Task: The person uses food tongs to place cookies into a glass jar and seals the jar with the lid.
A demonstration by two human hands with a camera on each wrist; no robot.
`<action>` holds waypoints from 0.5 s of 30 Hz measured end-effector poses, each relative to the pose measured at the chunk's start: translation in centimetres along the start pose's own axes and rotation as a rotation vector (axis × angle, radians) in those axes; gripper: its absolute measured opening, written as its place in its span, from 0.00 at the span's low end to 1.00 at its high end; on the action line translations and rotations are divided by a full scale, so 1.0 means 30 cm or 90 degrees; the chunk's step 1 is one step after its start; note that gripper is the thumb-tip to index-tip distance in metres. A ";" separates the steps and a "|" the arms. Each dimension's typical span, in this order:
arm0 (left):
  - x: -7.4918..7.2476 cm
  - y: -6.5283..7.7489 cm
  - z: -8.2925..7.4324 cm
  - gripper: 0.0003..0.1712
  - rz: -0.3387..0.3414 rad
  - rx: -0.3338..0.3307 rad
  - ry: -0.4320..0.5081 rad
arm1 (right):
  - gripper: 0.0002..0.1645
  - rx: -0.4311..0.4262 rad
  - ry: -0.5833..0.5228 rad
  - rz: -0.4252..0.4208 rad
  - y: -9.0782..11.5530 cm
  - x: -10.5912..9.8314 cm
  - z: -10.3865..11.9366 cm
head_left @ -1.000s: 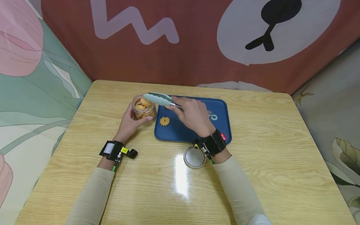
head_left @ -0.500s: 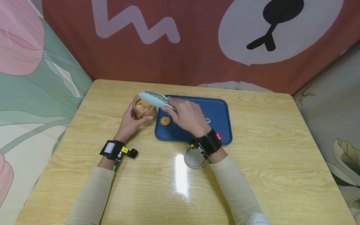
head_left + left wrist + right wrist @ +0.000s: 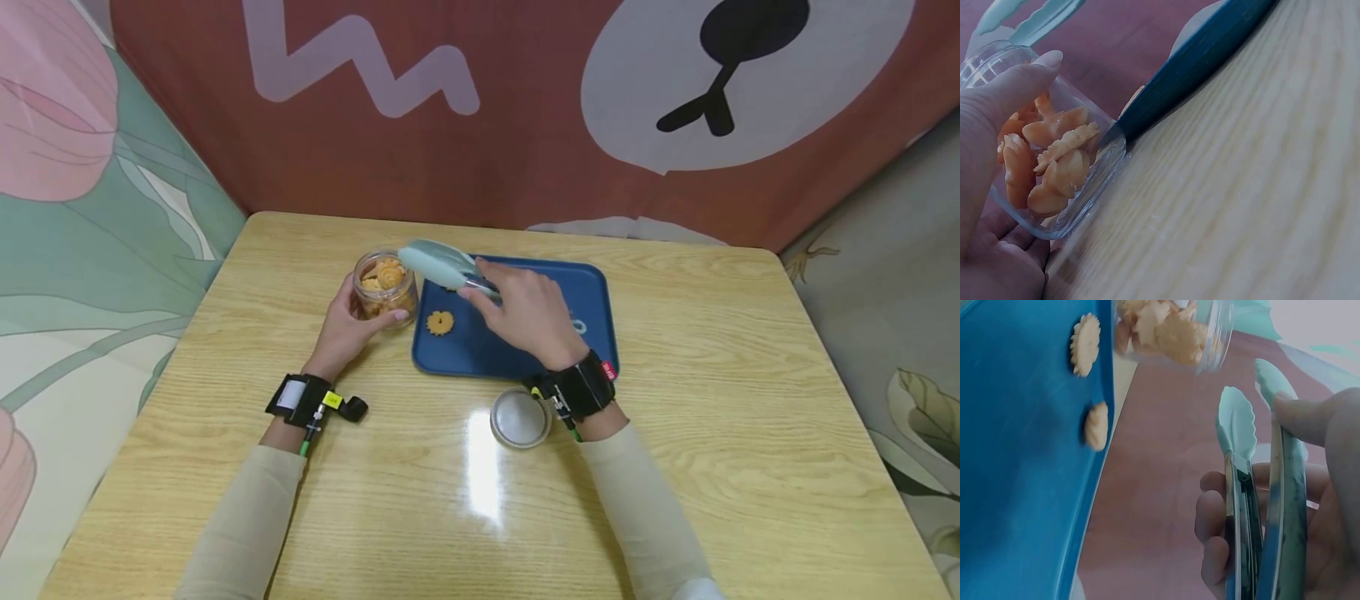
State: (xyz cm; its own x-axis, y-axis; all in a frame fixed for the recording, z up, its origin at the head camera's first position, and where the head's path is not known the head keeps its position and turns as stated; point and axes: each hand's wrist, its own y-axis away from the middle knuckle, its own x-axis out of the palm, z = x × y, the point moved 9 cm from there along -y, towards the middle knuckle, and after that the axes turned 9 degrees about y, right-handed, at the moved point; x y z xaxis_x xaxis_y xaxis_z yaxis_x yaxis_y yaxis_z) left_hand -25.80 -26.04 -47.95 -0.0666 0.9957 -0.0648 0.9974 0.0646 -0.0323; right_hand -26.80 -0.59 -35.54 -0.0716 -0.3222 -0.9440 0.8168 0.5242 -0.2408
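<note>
My left hand point(image 3: 348, 325) grips a clear jar point(image 3: 408, 302) of cookies on the table beside the tray, thumb at its near side. In the left wrist view, the jar tilts, with shaped cookies point(image 3: 1063, 150) visible through its wall. My right hand point(image 3: 528, 321) holds mint-tipped tongs point(image 3: 435, 265) above the tray's left end, their tips close to the jar's mouth. In the right wrist view, the tong arms stand apart with nothing between the tips. On the blue tray point(image 3: 480, 354) lies a scalloped cookie point(image 3: 440, 323); a second cookie point(image 3: 1096, 427) is mostly hidden under the tongs in the head view.
A round silvery lid point(image 3: 520, 418) lies on the wooden table point(image 3: 405, 500) in front of the tray, close to the right wrist. A reddish-brown printed cloth point(image 3: 525, 167) hangs behind the table's far edge. Both wrists wear black straps.
The tongs moved left over the jar's mouth, then back right toward the tray, uncovering a swirled cookie at the jar's top. The left hand and jar stay put.
</note>
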 end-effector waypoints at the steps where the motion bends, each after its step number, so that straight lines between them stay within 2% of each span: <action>1: -0.001 -0.001 0.001 0.55 -0.001 -0.001 0.000 | 0.37 0.003 0.002 0.001 0.006 -0.001 -0.010; 9: -0.003 0.001 0.001 0.56 -0.008 -0.011 -0.007 | 0.38 0.003 0.030 0.011 0.053 0.014 -0.066; 15: 0.001 0.005 -0.008 0.55 -0.005 -0.007 -0.001 | 0.38 0.010 0.036 0.039 0.078 0.045 -0.090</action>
State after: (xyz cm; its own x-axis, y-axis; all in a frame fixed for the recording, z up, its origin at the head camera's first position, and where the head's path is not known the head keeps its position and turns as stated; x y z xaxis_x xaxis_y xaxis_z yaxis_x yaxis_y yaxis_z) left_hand -25.65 -26.00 -47.70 -0.0744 0.9950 -0.0665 0.9971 0.0731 -0.0214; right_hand -26.53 2.35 -37.99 -0.0532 -0.2451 -0.9680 0.8297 0.5285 -0.1794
